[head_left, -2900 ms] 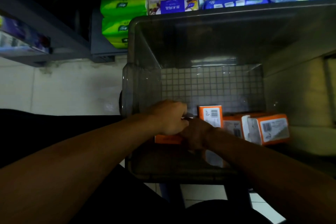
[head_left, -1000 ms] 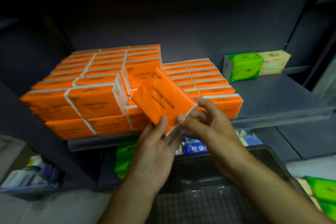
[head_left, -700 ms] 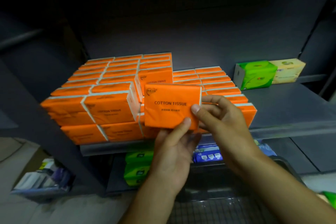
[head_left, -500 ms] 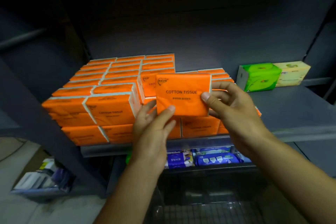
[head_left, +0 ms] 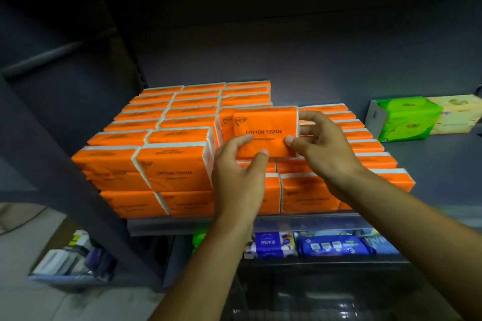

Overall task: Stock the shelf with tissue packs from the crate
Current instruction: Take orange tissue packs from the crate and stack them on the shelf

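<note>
Head view. 1 orange tissue pack (head_left: pixel 264 133), printed "COTTON TISSUE", is held upright in the air with its printed face toward the camera. It sits between the 2 hands, over the lower right-hand part of the orange stack (head_left: pixel 172 164).

The left hand (head_left: pixel 238 172) pinches the pack's lower left corner. Its thumb presses the bottom edge, 1 finger lies on the front face, and the others are hidden. The right hand (head_left: pixel 323 148) grasps the right end, thumb on the front face and fingers (head_left: pixel 311 118) curled over the right edge. Neither hand is released. Holding the soft pack at opposite ends probably keeps it square and label-forward, ready to be lowered into line with its neighbours.

Just left of the left fingers stands another upright pack (head_left: pixel 225 122). Beyond it is the taller block, its rows running front to back. Below and right of the right fingers the rows are lower, so this is likely the gap being filled. Whether the held pack touches the rows under it cannot be told.

Well right of the right fingers, on the same shelf (head_left: pixel 430 164), lie a green pack (head_left: pixel 404 117) and a pale yellow pack (head_left: pixel 459 112), apparently grouped apart by brand. Below the wrists are blue wipe packs (head_left: pixel 336 245) on a lower level and the dark crate (head_left: pixel 339 302), its contents not visible.
</note>
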Demonstrator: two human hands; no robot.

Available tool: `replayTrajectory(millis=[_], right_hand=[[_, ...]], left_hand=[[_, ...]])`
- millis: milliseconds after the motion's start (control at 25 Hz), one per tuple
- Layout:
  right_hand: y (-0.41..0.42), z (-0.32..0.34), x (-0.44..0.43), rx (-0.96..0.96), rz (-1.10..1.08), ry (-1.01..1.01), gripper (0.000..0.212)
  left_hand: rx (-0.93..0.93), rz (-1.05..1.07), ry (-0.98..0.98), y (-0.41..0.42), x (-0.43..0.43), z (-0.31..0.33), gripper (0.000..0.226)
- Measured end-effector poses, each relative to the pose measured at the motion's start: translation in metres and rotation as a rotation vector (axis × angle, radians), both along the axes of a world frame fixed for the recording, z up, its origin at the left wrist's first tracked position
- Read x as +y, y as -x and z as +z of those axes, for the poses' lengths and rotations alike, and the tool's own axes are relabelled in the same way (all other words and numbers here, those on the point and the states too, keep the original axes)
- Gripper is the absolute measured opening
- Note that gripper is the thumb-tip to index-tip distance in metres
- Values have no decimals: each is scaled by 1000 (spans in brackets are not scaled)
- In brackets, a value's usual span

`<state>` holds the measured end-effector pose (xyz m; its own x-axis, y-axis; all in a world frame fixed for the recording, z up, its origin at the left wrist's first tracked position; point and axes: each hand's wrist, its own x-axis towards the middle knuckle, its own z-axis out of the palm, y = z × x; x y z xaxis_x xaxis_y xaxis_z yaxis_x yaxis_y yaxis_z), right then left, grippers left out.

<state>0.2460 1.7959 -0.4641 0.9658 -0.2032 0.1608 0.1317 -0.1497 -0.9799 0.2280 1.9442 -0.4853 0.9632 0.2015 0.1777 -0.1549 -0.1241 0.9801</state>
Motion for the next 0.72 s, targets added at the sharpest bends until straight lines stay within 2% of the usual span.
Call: replayTrajectory(millis=[280,480,640,720], right_hand=[[-39,-18,26,3,10,122,40],[-46,-29,28,-14,-120,341,38],[-43,-26,30,22,-170,349,34],[-39,-23,29,28,-172,358,40]], left_hand=[[52,-28,-154,-11,2,-11,65],[75,-64,-145,-16,-1,-14,69],[82,-72,-121,-15,-1,-16,68],[69,-77,-73,-15,-1,-14,62]])
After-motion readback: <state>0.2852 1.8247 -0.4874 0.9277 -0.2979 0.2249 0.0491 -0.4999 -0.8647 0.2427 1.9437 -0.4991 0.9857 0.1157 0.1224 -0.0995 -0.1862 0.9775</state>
